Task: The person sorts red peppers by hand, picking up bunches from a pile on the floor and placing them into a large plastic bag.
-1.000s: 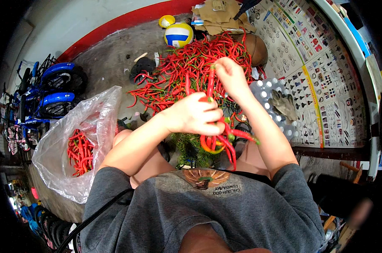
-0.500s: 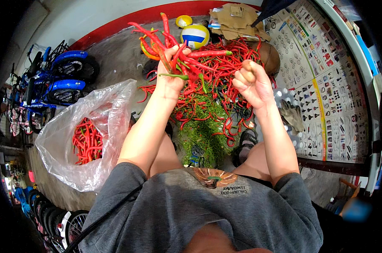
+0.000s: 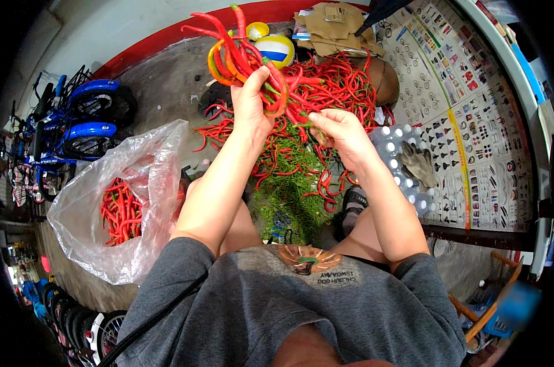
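Observation:
My left hand is closed round a bunch of long red chili peppers, a few with orange in them, held above the floor. Close by on its right, my right hand pinches the green stem of a chili pepper at the bunch's lower right end, thumb against fingers. Beyond and below both hands spreads a large heap of red chili peppers. A pile of plucked-looking green stems lies between my feet. To my left, a clear plastic bag gapes wide, with red chili peppers inside.
Blue bikes stand at the left. A ball, a yellow bowl and flattened cardboard lie at the back. On the right are capped bottles, grey gloves and a printed poster board.
My right hand has moved left and closer to the bunch, from a loose fist to a pinch on a stem. The left hand still holds its chili peppers, now turned slightly.

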Available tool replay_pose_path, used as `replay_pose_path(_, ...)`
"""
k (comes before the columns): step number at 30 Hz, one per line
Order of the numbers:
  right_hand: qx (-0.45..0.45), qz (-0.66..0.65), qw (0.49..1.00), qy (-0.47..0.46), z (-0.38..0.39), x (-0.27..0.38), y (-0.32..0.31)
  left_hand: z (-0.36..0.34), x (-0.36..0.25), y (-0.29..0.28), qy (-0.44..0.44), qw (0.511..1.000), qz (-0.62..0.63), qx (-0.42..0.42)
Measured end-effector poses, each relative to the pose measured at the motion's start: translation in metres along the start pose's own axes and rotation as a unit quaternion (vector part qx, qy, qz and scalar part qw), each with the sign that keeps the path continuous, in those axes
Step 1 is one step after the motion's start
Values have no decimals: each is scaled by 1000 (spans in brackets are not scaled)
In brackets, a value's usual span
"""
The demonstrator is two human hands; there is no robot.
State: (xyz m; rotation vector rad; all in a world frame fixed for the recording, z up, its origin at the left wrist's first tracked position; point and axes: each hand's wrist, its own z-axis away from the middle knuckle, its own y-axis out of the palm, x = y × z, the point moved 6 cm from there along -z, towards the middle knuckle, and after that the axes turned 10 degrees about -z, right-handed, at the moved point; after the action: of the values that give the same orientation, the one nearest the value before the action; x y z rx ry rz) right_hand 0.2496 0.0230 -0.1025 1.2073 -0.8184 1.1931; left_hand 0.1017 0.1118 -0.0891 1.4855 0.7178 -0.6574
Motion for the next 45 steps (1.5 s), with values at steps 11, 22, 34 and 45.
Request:
replay_pose_path(11,-31,-38,991,-123,5,-6,-2,-1,32,-8,-196,975,92,-41)
replay_pose_path(22,281,38,946,-153,29,43,16,-3,40,-11,-234,967,77,67)
replay_pose_path(34,-102,398,843,-346,10,44,23,34,21,22,2,994,-103,38)
replay_pose_path(45,-101,530,710,-454,16,47,32,25,19,12,-15,996,-84,3)
